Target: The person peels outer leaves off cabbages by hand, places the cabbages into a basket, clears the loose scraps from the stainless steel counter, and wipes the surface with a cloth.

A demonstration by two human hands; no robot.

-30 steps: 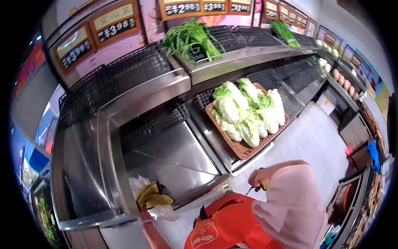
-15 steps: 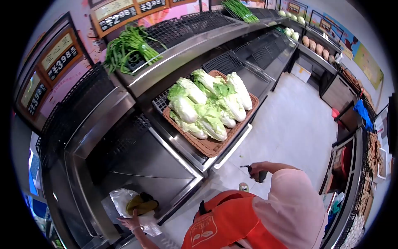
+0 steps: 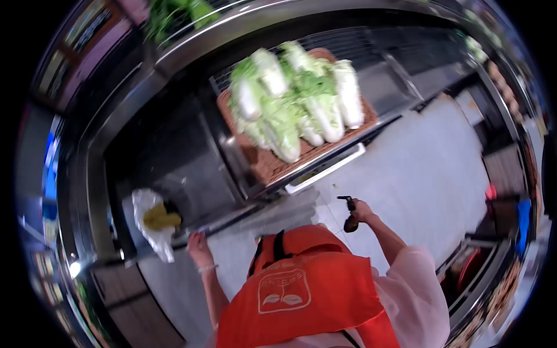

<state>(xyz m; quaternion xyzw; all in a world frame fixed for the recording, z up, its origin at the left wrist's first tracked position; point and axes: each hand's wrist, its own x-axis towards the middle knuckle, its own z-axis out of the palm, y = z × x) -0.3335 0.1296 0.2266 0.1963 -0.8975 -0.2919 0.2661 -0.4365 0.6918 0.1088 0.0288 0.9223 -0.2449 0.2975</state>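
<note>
My right hand (image 3: pixel 363 211) is closed around a dark spray bottle (image 3: pixel 350 223), its nozzle pointing left, over the floor in front of the display stand. Off the stand's front edge hangs my left hand (image 3: pixel 199 247), blurred, with its fingers loosely apart and nothing visible in them. Just left of it, a clear plastic bag (image 3: pixel 143 203) with yellowish-green items (image 3: pixel 161 218) rests on the dark lower shelf (image 3: pixel 174 151). Beyond both hands, a brown woven basket (image 3: pixel 272 167) holds several napa cabbages (image 3: pixel 326 116).
A metal rail (image 3: pixel 238 203) edges the stand, with a white tray edge (image 3: pixel 328 168) below the basket. Green leafy bunches (image 3: pixel 174 17) lie on the upper shelf. Grey floor (image 3: pixel 418 162) stretches to the right, toward another shelf holding a blue bag (image 3: pixel 523 223).
My left hand has come off the plastic bag and back past the shelf edge. My right hand still holds the spray bottle, now more upright in view. The camera has turned and tilted down.
</note>
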